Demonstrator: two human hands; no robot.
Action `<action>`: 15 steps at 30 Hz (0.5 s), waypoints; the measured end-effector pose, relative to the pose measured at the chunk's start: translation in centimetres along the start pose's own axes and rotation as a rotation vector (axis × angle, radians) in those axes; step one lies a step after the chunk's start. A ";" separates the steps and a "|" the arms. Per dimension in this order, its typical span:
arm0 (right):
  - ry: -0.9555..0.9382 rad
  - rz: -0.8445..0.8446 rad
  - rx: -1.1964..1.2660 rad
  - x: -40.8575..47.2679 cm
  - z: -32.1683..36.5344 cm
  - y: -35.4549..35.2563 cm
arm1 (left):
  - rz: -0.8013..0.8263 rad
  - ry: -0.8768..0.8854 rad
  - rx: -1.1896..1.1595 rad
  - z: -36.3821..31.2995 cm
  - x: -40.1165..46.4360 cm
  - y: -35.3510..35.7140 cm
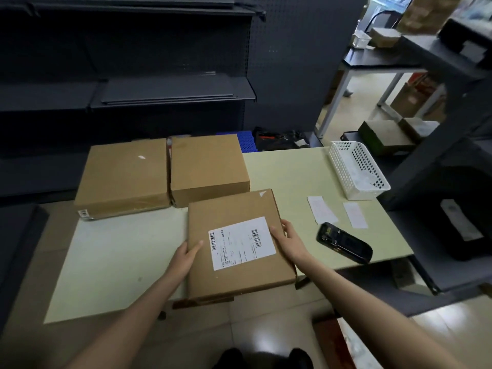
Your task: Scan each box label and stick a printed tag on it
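Your left hand (187, 253) and right hand (286, 237) clasp opposite edges of the labelled box (237, 246) (label up) between them; the scanner (344, 245) lies just right of your right hand.

Your two forearms come into view bare to the frame edge, with no sleeve visible on either. Your left hand (187, 253) and right hand (288, 239) wear no gloves, and no rings or watch show. At six o'clock, two dark shoe tips (262, 358) poke in, blurred.
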State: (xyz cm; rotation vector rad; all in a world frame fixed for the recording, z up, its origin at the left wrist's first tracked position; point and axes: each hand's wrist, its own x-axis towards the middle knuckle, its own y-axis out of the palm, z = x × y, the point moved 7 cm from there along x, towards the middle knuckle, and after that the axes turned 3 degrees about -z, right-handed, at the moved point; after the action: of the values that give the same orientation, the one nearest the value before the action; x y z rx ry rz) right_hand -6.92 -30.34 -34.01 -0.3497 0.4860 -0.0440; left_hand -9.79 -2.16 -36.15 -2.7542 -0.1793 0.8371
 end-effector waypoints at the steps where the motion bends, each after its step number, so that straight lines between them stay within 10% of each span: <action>1: 0.000 -0.006 0.020 0.0 -0.1 0.1 | -0.004 0.007 -0.037 -0.2 -0.3 0.0; 15: -0.098 0.064 0.106 1.5 -0.6 -3.9 | -0.087 0.139 -0.251 -5.5 -3.1 0.7</action>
State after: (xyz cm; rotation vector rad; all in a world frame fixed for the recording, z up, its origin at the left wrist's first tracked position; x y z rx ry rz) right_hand -5.73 -34.38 -33.84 -0.2309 0.3955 0.0100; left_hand -9.22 -4.53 -30.31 -2.9983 -0.3987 0.6356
